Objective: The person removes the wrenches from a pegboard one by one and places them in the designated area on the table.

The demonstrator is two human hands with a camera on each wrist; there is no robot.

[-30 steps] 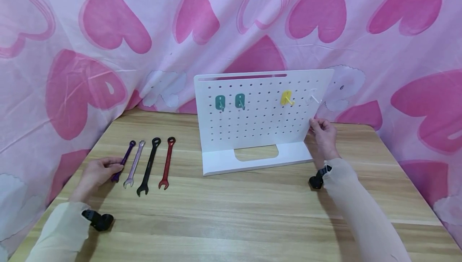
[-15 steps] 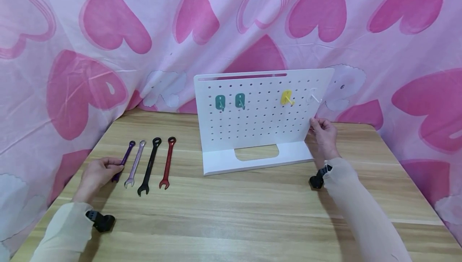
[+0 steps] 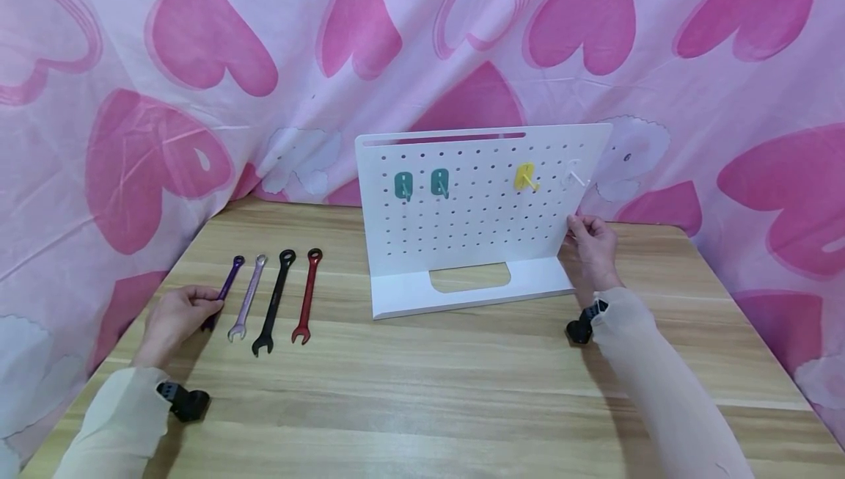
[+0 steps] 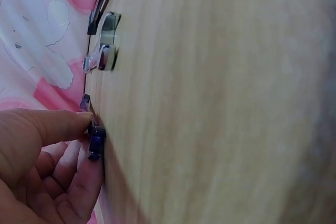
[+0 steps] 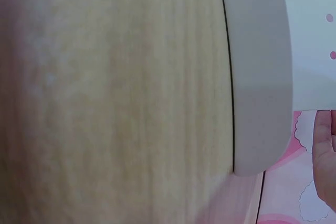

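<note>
My left hand (image 3: 174,320) pinches the purple combination wrench (image 3: 229,279) between thumb and fingers, at the left end of a row on the wooden table. In the left wrist view the thumb lies over the shaft, and the wrench's blue-purple open end (image 4: 96,142) shows beside the fingers. To its right lie a light-purple wrench (image 3: 247,299), a black wrench (image 3: 273,304) and a red wrench (image 3: 307,297). My right hand (image 3: 594,250) holds the right edge of the upright white pegboard (image 3: 462,226) between thumb and fingers; the fingers behind the board are partly hidden.
Two green hooks (image 3: 403,185), a yellow hook (image 3: 525,177) and a clear hook (image 3: 574,174) are fixed on the pegboard. Its flat base (image 3: 403,297) has a cut-out. A pink heart-print cloth (image 3: 297,39) hangs behind the wooden table (image 3: 422,391).
The purple wrench has shifted slightly left with my left hand, away from the light-purple one. My right hand keeps its hold on the pegboard.
</note>
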